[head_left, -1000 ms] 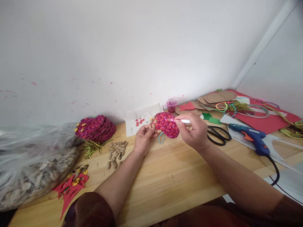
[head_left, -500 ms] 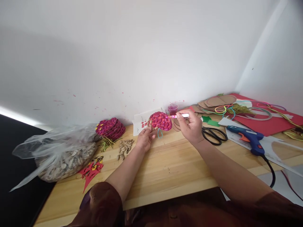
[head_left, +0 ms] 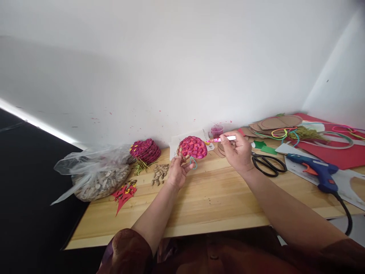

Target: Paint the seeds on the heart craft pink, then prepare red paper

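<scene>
My left hand [head_left: 178, 171] pinches the lower left edge of a round disc of shells painted magenta [head_left: 193, 147], held up above the wooden table [head_left: 216, 198]; a small teal loop hangs from the disc. My right hand [head_left: 237, 151] grips a white-handled brush [head_left: 221, 139] whose pink tip points left, just off the disc's right edge. A small cup of pink paint [head_left: 217, 131] stands behind the brush by the wall.
A stack of finished magenta discs [head_left: 145, 150], loose shells [head_left: 160, 173], a plastic bag of shells [head_left: 98, 179] and red cut-outs [head_left: 124, 194] lie to the left. Black scissors [head_left: 268, 163], a blue glue gun [head_left: 316, 170], cardboard rounds [head_left: 273, 123], coloured cords and red sheet lie right.
The brush tip has come off the disc face and now sits just to its right. The view has pulled back and swung, showing more of the table's left end.
</scene>
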The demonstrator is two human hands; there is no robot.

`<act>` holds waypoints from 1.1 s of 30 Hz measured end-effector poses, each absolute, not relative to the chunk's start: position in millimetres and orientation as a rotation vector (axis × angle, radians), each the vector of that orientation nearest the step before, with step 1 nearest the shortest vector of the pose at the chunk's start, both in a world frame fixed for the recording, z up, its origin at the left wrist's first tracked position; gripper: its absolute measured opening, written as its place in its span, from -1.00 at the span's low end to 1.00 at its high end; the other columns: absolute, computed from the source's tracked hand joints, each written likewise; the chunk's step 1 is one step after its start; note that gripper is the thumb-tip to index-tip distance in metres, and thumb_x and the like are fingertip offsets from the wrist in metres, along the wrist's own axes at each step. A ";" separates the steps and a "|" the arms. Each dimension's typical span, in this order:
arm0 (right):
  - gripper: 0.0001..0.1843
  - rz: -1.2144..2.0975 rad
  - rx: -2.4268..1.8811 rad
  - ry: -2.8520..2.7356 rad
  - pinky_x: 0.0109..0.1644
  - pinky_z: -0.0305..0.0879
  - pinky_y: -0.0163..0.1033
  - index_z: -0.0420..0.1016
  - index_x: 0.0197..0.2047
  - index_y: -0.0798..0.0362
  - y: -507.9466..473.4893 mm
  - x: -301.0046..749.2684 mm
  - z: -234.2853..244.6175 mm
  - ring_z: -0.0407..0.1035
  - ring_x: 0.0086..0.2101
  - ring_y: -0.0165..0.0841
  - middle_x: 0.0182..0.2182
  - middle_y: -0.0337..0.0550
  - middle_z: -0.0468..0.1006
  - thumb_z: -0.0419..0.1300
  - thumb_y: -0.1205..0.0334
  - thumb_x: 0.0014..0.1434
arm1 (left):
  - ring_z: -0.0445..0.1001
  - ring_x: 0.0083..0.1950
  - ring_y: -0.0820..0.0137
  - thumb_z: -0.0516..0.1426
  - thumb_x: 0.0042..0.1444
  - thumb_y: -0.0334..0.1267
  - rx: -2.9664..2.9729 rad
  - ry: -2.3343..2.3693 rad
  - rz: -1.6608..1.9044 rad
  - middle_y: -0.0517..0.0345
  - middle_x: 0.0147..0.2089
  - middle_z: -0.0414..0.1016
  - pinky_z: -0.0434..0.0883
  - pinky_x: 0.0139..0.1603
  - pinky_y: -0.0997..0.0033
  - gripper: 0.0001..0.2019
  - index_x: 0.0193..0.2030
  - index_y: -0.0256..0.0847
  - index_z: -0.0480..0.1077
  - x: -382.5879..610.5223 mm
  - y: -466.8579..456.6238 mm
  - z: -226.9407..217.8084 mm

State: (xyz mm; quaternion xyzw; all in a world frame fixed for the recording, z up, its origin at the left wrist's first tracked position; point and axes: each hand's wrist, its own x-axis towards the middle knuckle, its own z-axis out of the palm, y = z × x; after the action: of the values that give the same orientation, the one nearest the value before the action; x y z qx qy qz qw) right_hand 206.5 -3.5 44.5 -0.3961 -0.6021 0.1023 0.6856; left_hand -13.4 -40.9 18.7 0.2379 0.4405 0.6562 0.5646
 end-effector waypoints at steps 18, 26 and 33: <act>-0.74 0.283 -0.899 -1.321 -0.40 0.30 -0.25 0.56 -0.21 0.02 4.2 210.7 38.2 0.35 -0.51 -0.39 -0.47 -0.24 0.58 0.30 -0.01 0.28 | 0.65 -0.36 0.29 0.00 0.43 -0.30 0.391 0.968 1.496 0.25 -0.51 0.31 0.59 -0.28 0.36 -0.81 -0.22 -0.25 0.35 -12.7 -37.2 26.8; -0.69 0.288 -0.924 -1.338 -0.42 0.30 -0.24 0.53 -0.26 -0.02 1.5 208.8 42.3 0.39 -0.46 -0.35 -0.48 -0.21 0.53 0.31 -0.10 0.26 | 0.59 -0.40 0.33 0.08 0.39 -0.24 0.398 0.871 1.505 0.27 -0.54 0.31 0.61 -0.25 0.32 -0.83 -0.26 -0.22 0.32 -13.7 -32.5 18.0; -0.62 0.299 -0.987 -1.324 -0.43 0.34 -0.22 0.55 -0.25 0.00 0.7 207.7 43.4 0.39 -0.49 -0.34 -0.49 -0.21 0.56 0.34 -0.17 0.22 | 0.58 -0.40 0.38 0.29 0.24 -0.23 0.485 0.874 1.478 0.15 -0.45 0.53 0.61 -0.26 0.34 -0.78 -0.25 -0.21 0.30 -18.0 -33.5 4.1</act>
State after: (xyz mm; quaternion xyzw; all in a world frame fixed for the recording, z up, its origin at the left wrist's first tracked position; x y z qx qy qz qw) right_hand 207.7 0.7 43.4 -0.4378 -0.5868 0.1324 0.6682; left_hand -18.0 -33.5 4.1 0.2117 0.3813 0.6448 0.6277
